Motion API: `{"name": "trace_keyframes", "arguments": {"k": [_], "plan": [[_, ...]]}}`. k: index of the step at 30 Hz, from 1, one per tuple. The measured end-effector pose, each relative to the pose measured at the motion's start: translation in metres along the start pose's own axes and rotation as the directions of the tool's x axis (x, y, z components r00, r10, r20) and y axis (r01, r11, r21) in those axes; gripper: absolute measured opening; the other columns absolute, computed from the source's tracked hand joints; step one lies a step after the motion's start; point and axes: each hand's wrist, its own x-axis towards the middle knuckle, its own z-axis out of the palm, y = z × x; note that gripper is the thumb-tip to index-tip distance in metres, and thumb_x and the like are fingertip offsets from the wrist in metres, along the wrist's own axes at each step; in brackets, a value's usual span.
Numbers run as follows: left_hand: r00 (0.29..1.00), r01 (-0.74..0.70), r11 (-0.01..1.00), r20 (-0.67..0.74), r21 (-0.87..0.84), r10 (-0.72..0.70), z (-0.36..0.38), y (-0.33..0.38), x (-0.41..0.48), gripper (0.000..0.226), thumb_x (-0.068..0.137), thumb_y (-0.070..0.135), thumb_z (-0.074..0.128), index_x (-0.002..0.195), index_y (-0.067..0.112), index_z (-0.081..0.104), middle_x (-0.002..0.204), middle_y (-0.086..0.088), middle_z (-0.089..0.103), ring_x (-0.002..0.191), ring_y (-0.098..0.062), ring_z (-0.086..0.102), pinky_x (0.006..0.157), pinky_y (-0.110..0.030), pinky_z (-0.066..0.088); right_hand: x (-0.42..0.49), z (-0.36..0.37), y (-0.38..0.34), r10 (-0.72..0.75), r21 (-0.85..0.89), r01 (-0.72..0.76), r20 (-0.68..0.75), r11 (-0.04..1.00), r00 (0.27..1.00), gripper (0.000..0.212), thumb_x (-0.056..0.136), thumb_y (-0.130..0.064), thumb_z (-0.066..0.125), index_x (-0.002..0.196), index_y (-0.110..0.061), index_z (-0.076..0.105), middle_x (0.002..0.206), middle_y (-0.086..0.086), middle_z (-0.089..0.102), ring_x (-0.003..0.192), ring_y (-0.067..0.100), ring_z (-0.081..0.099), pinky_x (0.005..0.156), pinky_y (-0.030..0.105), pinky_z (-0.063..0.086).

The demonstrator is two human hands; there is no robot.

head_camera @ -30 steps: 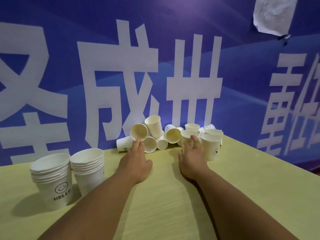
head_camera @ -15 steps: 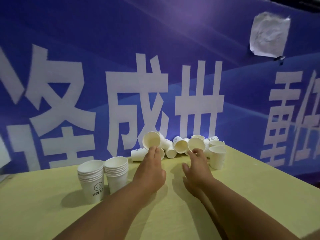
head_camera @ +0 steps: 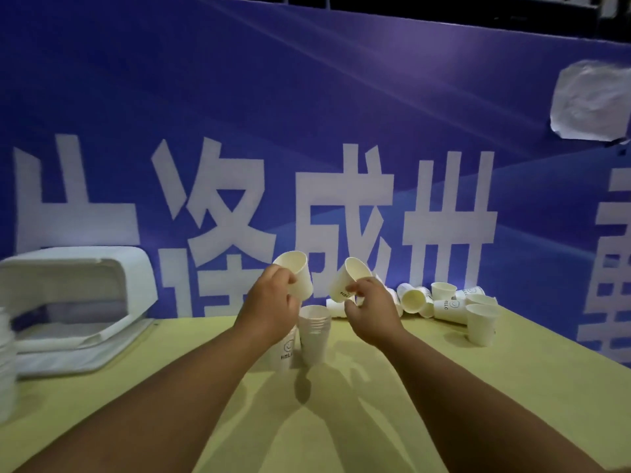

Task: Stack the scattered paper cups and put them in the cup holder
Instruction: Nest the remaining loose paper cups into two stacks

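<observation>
My left hand (head_camera: 269,302) grips a white paper cup (head_camera: 296,276), lifted and tilted, above two upright stacks of cups. The stack of nested cups (head_camera: 314,331) stands just below and between my hands; a second stack with a "HELLO" smiley print (head_camera: 286,351) is partly hidden behind my left wrist. My right hand (head_camera: 370,307) pinches another paper cup (head_camera: 349,281), tilted with its mouth up and to the right. A pile of scattered cups (head_camera: 440,303) lies against the wall at the right, some lying, some upright. A white cup holder (head_camera: 75,302) lies at the left.
The yellow-green table (head_camera: 495,387) meets a blue banner wall with large white characters. One upright cup (head_camera: 480,324) stands nearest the right edge. A blurred white stack (head_camera: 6,356) sits at the far left edge. A crumpled white paper (head_camera: 590,100) hangs on the wall.
Both hands have each lifted a cup out of the pile and carried it left, over the two stacks. The view has swung left, bringing the cup holder into sight.
</observation>
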Motion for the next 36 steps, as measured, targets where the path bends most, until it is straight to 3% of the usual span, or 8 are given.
{"name": "trace_keyframes", "arguments": {"k": [10,14,16,20,25,28,32,36], "plan": [[0.99,0.095,0.995,0.103,0.032,-0.098,-0.015,-0.038,-0.014,0.025,0.092,0.012,0.066,0.1,0.028,0.049,0.106,0.006,0.056,0.091,-0.014,0.058,0.081,-0.028,0.058,-0.003,0.026,-0.027,-0.015,-0.055,0.024,0.148,0.998,0.989,0.021,0.087,-0.01,0.072,0.096,-0.027,0.063,0.111,-0.008,0.059,0.103,0.016,0.061,0.08,0.02,0.048],[0.987,0.116,0.993,0.109,0.029,-0.119,-0.008,-0.043,-0.013,0.039,0.086,0.014,0.068,0.116,0.031,0.048,0.12,0.01,0.053,0.098,-0.016,0.057,0.071,-0.025,0.051,0.0,0.03,-0.024,-0.023,-0.063,0.03,0.115,0.998,0.993,0.03,0.09,-0.022,0.072,0.117,-0.028,0.06,0.129,-0.006,0.058,0.106,0.016,0.06,0.083,0.024,0.051],[0.984,0.095,0.993,0.142,0.073,-0.104,-0.005,-0.047,-0.013,0.053,0.084,0.02,0.069,0.132,0.032,0.048,0.133,0.011,0.05,0.113,-0.017,0.052,0.081,-0.029,0.052,0.001,0.033,-0.019,-0.035,-0.089,0.049,0.15,0.995,0.988,0.042,0.093,-0.031,0.067,0.134,-0.029,0.056,0.138,-0.006,0.057,0.118,0.018,0.057,0.096,0.031,0.049],[0.909,0.02,0.972,0.4,0.234,-0.115,0.001,-0.054,-0.022,0.073,0.088,0.036,0.062,0.153,0.038,0.032,0.159,0.006,0.034,0.144,-0.021,0.03,0.112,-0.041,0.039,-0.004,0.045,-0.003,-0.053,-0.212,0.133,0.346,0.968,0.937,0.053,0.097,-0.037,0.059,0.148,-0.033,0.046,0.153,-0.002,0.048,0.137,0.024,0.044,0.114,0.041,0.036],[0.896,0.01,0.958,0.423,0.288,-0.136,0.009,-0.055,-0.026,0.074,0.09,0.045,0.06,0.156,0.038,0.028,0.164,0.005,0.027,0.147,-0.022,0.026,0.116,-0.042,0.034,-0.011,0.053,0.01,-0.025,-0.268,0.143,0.399,0.953,0.917,0.057,0.099,-0.042,0.056,0.152,-0.04,0.036,0.165,-0.001,0.026,0.148,0.028,0.028,0.119,0.046,0.026],[0.94,-0.018,0.941,0.327,0.337,-0.099,0.009,-0.045,-0.023,0.069,0.086,0.052,0.058,0.149,0.036,0.036,0.155,0.003,0.037,0.139,-0.022,0.033,0.11,-0.04,0.035,-0.011,0.044,0.014,-0.051,-0.218,0.134,0.346,0.967,0.937,0.061,0.097,-0.043,0.058,0.153,-0.036,0.034,0.162,-0.002,0.031,0.146,0.026,0.033,0.117,0.043,0.033],[0.992,-0.02,0.973,0.124,0.232,-0.01,0.021,-0.014,-0.028,0.025,0.09,0.044,0.062,0.111,0.032,0.056,0.111,0.01,0.059,0.097,-0.011,0.053,0.084,-0.027,0.051,-0.017,0.016,0.036,0.081,-0.2,-0.039,0.209,0.979,0.974,0.05,0.095,-0.039,0.064,0.142,-0.028,0.049,0.143,-0.003,0.054,0.126,0.019,0.054,0.102,0.034,0.047],[0.963,-0.001,0.998,0.269,0.07,-0.018,0.057,0.02,-0.042,0.014,0.093,0.036,0.053,0.084,0.025,0.058,0.079,0.008,0.063,0.073,-0.014,0.059,0.067,-0.035,0.057,-0.025,-0.026,0.074,0.222,-0.291,-0.169,0.16,0.942,0.962,0.014,0.099,-0.028,0.056,0.107,-0.021,0.066,0.108,0.0,0.069,0.093,0.015,0.062,0.084,0.032,0.054]]}}
